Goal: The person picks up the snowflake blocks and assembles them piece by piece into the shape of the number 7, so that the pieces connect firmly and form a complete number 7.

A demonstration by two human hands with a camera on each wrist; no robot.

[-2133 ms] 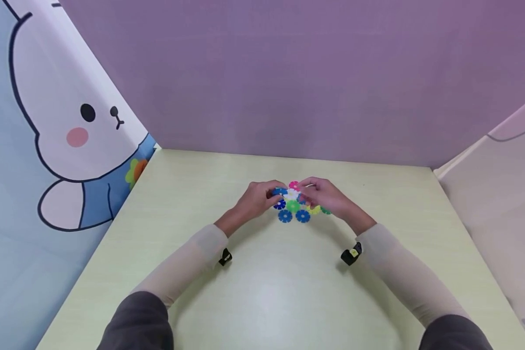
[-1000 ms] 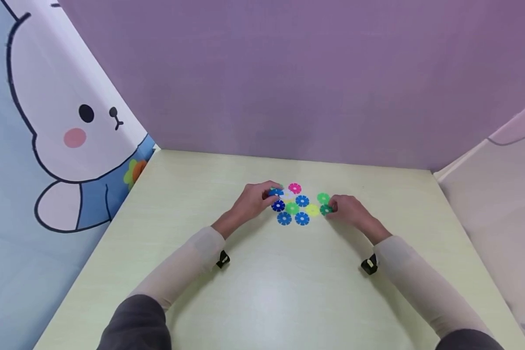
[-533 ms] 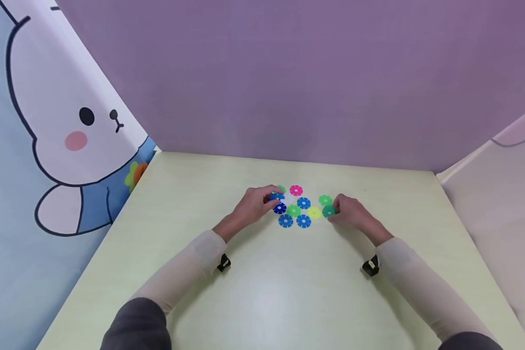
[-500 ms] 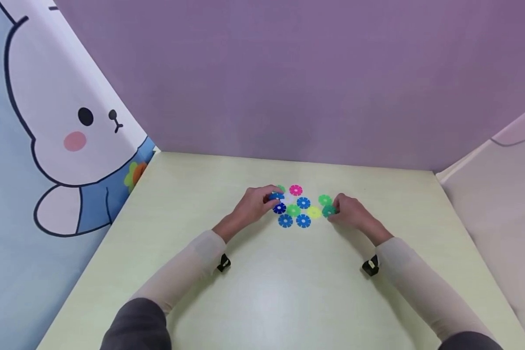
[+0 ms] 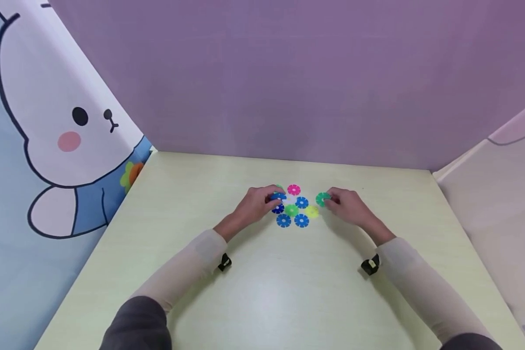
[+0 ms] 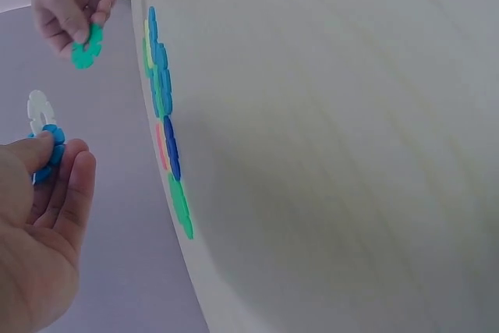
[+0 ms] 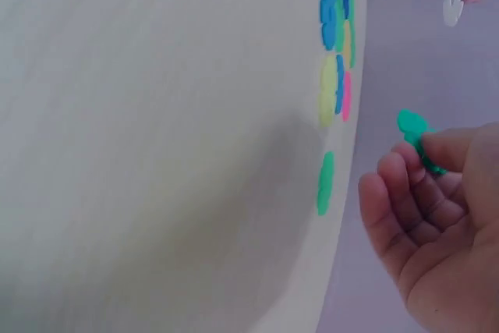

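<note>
My left hand (image 5: 253, 203) pinches a blue slotted plastic disc (image 6: 53, 142) between thumb and fingers. A white disc (image 6: 39, 108) is joined to that blue one and sticks out past the fingertips. Over to the right, my right hand (image 5: 349, 206) pinches a green slotted disc (image 5: 322, 199) by its edge. Both held pieces are above the table, and a gap separates them. Below lie several more discs, among them a pink one (image 5: 293, 189), a yellow one (image 5: 311, 211) and a light green one (image 5: 291, 210).
Two blue discs (image 5: 283, 220) lie at the near side of the cluster on the pale table (image 5: 262, 287). Another green disc (image 7: 325, 183) rests apart, under the right hand. A purple backdrop (image 5: 288, 97) rises behind the table, with a printed cloth (image 5: 48, 146) on the left.
The right hand went from beside the left hand to the green discs on the right, then raised one off the table. The left hand keeps its hold on the blue disc.
</note>
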